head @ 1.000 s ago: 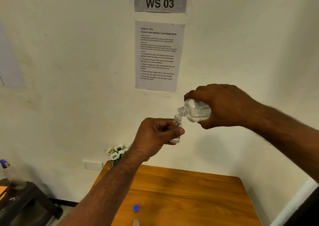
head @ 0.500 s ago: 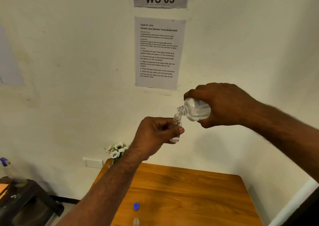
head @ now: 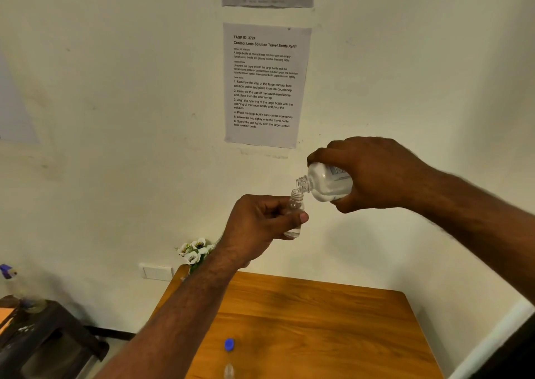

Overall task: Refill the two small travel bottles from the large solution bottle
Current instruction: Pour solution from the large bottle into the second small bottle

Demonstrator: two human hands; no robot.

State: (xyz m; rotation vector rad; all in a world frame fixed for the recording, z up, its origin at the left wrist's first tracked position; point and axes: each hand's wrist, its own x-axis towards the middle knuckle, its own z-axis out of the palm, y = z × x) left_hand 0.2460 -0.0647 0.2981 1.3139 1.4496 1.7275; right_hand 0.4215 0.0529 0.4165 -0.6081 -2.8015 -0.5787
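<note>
Left hand: curled round the small travel bottle, thumb across its front, fingers behind; held upright in the air well above the table, neck clear of the fingers.

Right hand: wrapped over the large solution bottle from above, fingers on top, thumb beneath; tipped nearly flat, mouth pointing left and down, lip just at the travel bottle's open neck.

Liquid: pooled along the low side of the large bottle; a little clear fluid in the bottom of the small one; stream itself too thin to make out, probably a trickle.

Handling, small bottle: light, stiff clear plastic by the look of it; narrow mouth, so little room for error; likely slick if wetted; best pinched round the middle of the body, as now, with the neck left free.

Handling, large bottle: heavier, weight shifting toward the mouth as it tips; smooth wall with a label near the base; best gripped round the wide body, well back from the threaded neck, so the wrist alone sets the tilt.

Second travel bottle: at the near edge of the table, only partly in view; just behind it a blue cap; not yet filled, judging by the order of work.

Risk: overflow or spill down the left thumb if tilted too far.

Elsewhere: white flowers at the table's far corner; instruction sheet on the wall.
</note>
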